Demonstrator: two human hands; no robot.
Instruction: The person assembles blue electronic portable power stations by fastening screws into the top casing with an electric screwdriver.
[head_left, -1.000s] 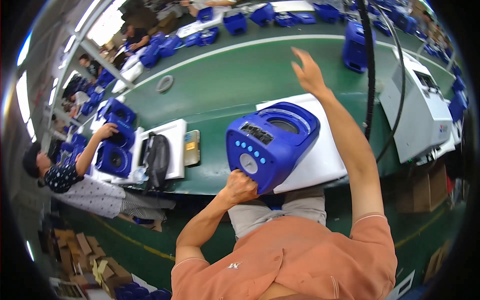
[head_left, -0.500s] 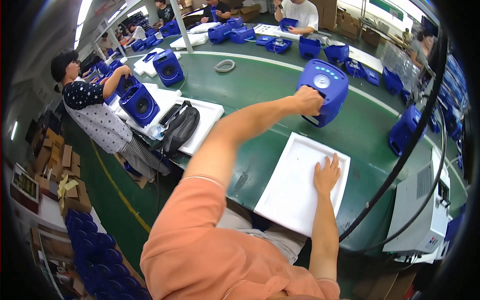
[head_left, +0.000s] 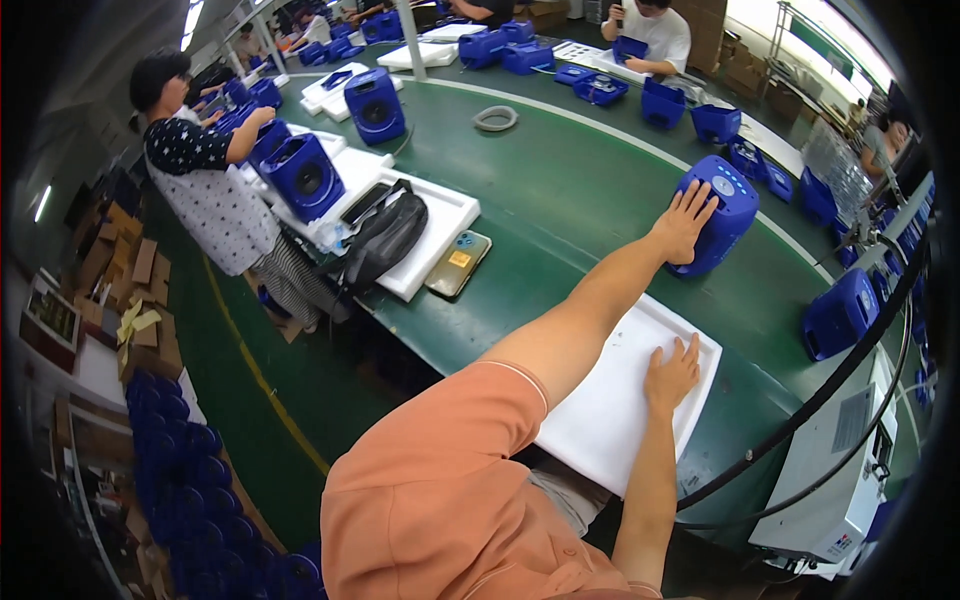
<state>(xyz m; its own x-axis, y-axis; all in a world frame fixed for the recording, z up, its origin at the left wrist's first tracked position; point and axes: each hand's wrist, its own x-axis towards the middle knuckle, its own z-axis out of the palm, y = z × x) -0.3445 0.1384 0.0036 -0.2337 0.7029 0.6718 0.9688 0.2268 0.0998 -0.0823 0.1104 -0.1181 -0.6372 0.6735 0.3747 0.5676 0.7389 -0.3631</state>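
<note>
Left hand (head_left: 686, 228): fingers spread against the blue speaker (head_left: 732, 225).
Right hand (head_left: 671, 378): was spread over the white tray (head_left: 595, 415).
Speaker placement: stood on the green bench (head_left: 560, 185).

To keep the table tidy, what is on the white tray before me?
Only small specks show on the tray; whatever lies behind the left arm and right hand is hidden.

The speaker (head_left: 733, 222) is smooth plastic, the tray (head_left: 592, 408) matt foam, the tabletop (head_left: 560, 155) glossy.

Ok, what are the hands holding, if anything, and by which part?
Nothing looks held: the left hand is spread against the blue speaker, the right hand open over the white tray.
</note>
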